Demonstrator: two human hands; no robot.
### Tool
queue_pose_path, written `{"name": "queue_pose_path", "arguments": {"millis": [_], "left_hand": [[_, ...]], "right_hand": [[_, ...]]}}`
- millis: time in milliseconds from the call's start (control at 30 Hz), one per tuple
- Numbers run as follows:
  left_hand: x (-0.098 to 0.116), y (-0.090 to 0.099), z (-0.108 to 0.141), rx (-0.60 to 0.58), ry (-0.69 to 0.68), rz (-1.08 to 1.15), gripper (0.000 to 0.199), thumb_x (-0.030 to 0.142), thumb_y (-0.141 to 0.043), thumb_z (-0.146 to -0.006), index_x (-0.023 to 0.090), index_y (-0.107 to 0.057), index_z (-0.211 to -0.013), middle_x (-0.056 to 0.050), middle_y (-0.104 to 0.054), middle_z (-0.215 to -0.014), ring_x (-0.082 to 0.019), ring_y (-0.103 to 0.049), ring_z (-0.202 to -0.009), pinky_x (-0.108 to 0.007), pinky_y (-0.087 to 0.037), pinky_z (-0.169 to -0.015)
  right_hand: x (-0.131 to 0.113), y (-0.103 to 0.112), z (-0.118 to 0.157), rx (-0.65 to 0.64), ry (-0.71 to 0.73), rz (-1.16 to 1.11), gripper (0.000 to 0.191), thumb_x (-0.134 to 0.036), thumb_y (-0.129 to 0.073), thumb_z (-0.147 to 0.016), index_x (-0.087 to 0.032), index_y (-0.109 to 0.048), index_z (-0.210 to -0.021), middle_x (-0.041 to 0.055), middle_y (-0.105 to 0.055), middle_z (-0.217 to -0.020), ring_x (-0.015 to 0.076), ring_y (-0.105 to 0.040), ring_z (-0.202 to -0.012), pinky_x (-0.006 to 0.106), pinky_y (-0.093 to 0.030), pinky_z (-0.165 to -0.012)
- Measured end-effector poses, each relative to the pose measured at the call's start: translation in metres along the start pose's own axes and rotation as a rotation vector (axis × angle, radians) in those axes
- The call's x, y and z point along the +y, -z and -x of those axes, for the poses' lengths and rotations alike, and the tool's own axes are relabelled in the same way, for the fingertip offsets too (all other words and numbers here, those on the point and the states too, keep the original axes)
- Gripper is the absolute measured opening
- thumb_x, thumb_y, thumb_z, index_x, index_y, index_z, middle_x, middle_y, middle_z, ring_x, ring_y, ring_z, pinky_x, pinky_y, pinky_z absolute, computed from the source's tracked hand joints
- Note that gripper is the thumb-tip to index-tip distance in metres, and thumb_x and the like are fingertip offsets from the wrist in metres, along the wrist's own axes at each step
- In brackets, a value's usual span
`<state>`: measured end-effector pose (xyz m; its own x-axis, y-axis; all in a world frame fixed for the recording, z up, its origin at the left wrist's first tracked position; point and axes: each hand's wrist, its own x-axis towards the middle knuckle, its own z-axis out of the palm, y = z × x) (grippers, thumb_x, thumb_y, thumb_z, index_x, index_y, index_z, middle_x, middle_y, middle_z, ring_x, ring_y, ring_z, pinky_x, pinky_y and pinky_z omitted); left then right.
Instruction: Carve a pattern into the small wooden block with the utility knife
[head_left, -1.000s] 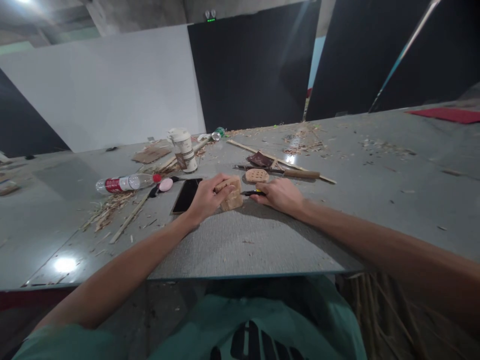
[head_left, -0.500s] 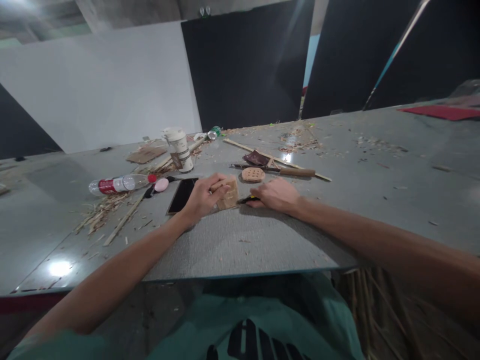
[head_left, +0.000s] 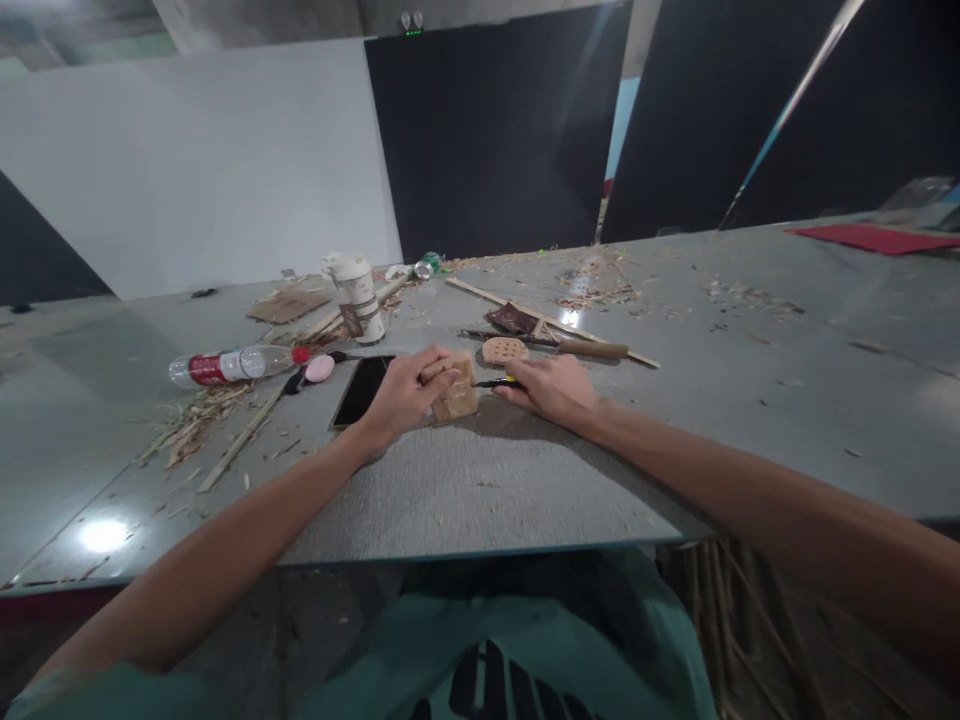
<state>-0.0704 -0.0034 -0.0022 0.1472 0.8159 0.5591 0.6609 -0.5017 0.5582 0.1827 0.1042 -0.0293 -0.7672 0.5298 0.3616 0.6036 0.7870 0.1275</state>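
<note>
My left hand (head_left: 406, 392) is closed around a light tan wooden block (head_left: 457, 390), with the thumb lying across its face. A short brown stick-like piece shows between the thumb and the fingers. From the right, my right hand (head_left: 553, 388) grips a slim black utility knife with a yellow part (head_left: 495, 382), its tip at the block's right side. Whether the tip cuts in or only touches is too small to tell. Just beyond the hands lies an oval tan piece with several holes (head_left: 505, 350). A dark phone (head_left: 363, 388) lies flat beside my left hand.
Behind the oval piece lie a wooden-handled tool (head_left: 592, 347), a dark brown scrap (head_left: 513, 318) and a long thin strip (head_left: 480, 290). On the left are a lying plastic bottle (head_left: 238, 366), a white cup (head_left: 357, 302), a green can (head_left: 427, 265) and wood shavings (head_left: 196, 424).
My right hand and the knife have shifted slightly up and away from me along the block's right side. My left hand keeps its hold on the block.
</note>
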Motion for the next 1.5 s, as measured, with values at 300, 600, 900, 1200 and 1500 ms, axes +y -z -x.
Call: {"name": "queue_pose_path", "arguments": {"millis": [300,600,900,1200,1500], "left_hand": [[-0.006,0.002,0.0,-0.022,0.044,0.036,0.034,0.054,-0.058,-0.105,0.022,-0.071,-0.106,-0.002,-0.072,-0.089,-0.016,-0.064,-0.076,-0.024,-0.048,-0.065],[-0.01,0.002,-0.002,-0.017,0.015,0.036,0.03,0.051,-0.06,-0.105,0.023,-0.072,-0.108,-0.002,-0.075,-0.095,-0.017,-0.067,-0.081,-0.026,-0.05,-0.072],[-0.009,0.002,0.0,-0.036,0.03,0.078,0.027,0.048,-0.06,-0.106,0.024,-0.07,-0.108,-0.001,-0.072,-0.093,-0.016,-0.065,-0.081,-0.025,-0.049,-0.071],[-0.005,0.001,0.0,-0.025,0.025,0.091,0.026,0.047,-0.06,-0.106,0.022,-0.068,-0.105,-0.001,-0.071,-0.092,-0.015,-0.064,-0.079,-0.024,-0.049,-0.071],[-0.011,0.002,0.0,-0.004,0.027,0.067,0.03,0.05,-0.06,-0.106,0.021,-0.069,-0.104,-0.002,-0.07,-0.092,-0.015,-0.063,-0.079,-0.024,-0.048,-0.069]], "right_hand": [[-0.006,0.005,-0.007,-0.102,0.02,0.024,0.054,-0.065,-0.048,-0.107,-0.02,-0.075,-0.097,0.0098,-0.075,-0.08,0.0198,-0.06,-0.063,0.034,-0.017,-0.059],[-0.004,0.007,-0.004,-0.081,-0.009,0.04,0.053,-0.062,-0.043,-0.11,-0.02,-0.074,-0.113,0.0111,-0.079,-0.098,0.021,-0.063,-0.072,0.034,-0.017,-0.06],[-0.007,0.008,-0.003,-0.074,-0.041,0.028,0.054,-0.062,-0.041,-0.111,-0.017,-0.072,-0.112,0.0131,-0.079,-0.095,0.0224,-0.063,-0.07,0.035,-0.015,-0.059],[-0.005,0.008,-0.004,-0.11,0.005,-0.008,0.054,-0.062,-0.047,-0.108,-0.018,-0.076,-0.095,0.0107,-0.074,-0.08,0.0205,-0.062,-0.067,0.034,-0.019,-0.059],[-0.004,0.007,-0.003,-0.092,-0.02,0.002,0.053,-0.062,-0.042,-0.11,-0.019,-0.073,-0.105,0.0108,-0.077,-0.093,0.0206,-0.061,-0.069,0.034,-0.017,-0.06]]}}
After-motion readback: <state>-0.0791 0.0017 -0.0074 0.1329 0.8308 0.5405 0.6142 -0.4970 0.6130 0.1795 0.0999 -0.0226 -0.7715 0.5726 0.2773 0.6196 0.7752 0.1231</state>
